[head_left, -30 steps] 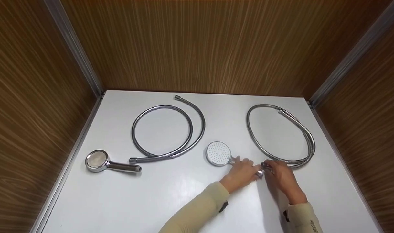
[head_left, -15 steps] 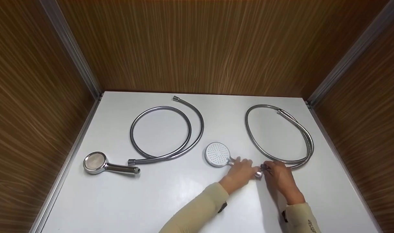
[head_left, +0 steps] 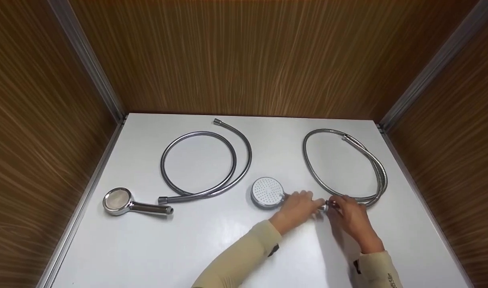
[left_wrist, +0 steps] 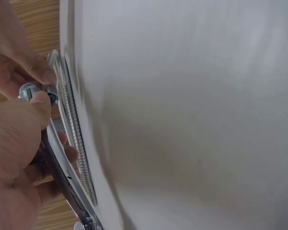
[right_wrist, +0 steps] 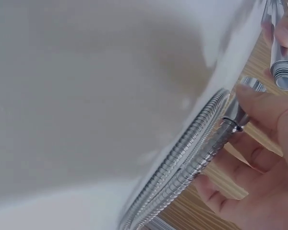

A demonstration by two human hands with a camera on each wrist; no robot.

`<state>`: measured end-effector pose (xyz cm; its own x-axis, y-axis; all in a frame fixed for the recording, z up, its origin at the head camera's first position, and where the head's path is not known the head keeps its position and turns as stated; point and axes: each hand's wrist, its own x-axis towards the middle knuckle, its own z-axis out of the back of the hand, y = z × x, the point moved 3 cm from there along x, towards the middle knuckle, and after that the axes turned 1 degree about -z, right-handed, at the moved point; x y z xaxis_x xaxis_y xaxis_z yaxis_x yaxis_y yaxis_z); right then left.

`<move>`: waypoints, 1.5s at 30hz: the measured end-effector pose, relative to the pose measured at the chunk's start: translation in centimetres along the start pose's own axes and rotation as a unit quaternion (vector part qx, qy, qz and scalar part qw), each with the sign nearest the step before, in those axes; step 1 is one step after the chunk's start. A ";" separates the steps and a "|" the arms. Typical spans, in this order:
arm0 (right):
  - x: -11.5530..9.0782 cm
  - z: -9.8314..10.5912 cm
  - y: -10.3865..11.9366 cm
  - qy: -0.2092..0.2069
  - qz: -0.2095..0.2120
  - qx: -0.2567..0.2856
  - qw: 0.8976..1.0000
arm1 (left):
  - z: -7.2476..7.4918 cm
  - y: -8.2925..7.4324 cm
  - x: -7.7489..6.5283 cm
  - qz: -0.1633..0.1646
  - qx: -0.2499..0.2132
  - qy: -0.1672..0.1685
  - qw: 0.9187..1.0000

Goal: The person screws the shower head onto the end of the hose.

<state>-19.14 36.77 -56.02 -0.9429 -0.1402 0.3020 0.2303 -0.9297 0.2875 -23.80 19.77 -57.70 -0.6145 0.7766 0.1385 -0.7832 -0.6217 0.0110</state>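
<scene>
My left hand (head_left: pixel 298 210) grips the chrome handle of a shower head with a round white face (head_left: pixel 267 192). The handle's threaded end (right_wrist: pixel 284 75) sticks out past the fingers. With thumb and fingers, my right hand (head_left: pixel 350 216) pinches the chrome end fitting (right_wrist: pixel 235 112) of a ribbed metal shower hose (right_wrist: pixel 192 165). Fitting and threaded end are close beside each other; the right wrist view shows a small gap between them. Behind my right hand, the rest of that hose lies coiled on the table.
A second, chrome-rimmed shower head (head_left: pixel 117 199) lies at the left of the white table (head_left: pixel 179 248). Near its handle ends a second coiled shower hose (head_left: pixel 179 199). Wood-grain panels (head_left: pixel 244 60) enclose the back and sides.
The handle's end has come up from slightly below the hose fitting to nearly level with it. The shower head's face has shifted slightly left and down. Both hands keep their grips.
</scene>
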 end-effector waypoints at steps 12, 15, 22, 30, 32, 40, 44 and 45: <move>0.3 0.7 -0.2 -0.003 0.035 0.084 0.996 | 1.0 0.2 0.2 0.003 0.029 0.004 1.000; 0.3 0.9 -0.2 -0.006 0.039 0.087 0.995 | 1.1 0.3 0.1 0.007 0.028 0.005 1.000; 0.2 1.2 0.0 -0.012 0.062 0.084 0.994 | 1.0 0.4 0.0 0.012 0.028 0.001 1.000; 0.0 1.2 0.3 0.000 0.070 0.085 0.994 | 1.2 0.2 0.0 0.014 0.027 0.007 1.000; -0.1 1.2 0.4 0.002 0.072 0.089 0.993 | 1.3 0.2 0.0 0.018 0.019 0.012 1.000; -0.1 1.4 0.7 0.028 0.048 0.098 0.994 | 1.5 0.1 -0.1 0.025 0.025 0.009 0.999; 0.1 1.2 1.0 0.049 0.032 0.114 0.992 | 1.5 0.0 -0.2 0.023 0.019 0.008 1.000; 0.2 1.2 1.0 0.051 0.028 0.116 0.992 | 1.5 0.0 -0.2 0.022 0.017 0.006 1.000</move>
<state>-18.78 36.19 -54.63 -0.9435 -0.2343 0.2343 0.3217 -0.8174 0.4779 -23.51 19.45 -56.20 -0.6500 0.7491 0.1275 -0.7514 -0.6587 0.0396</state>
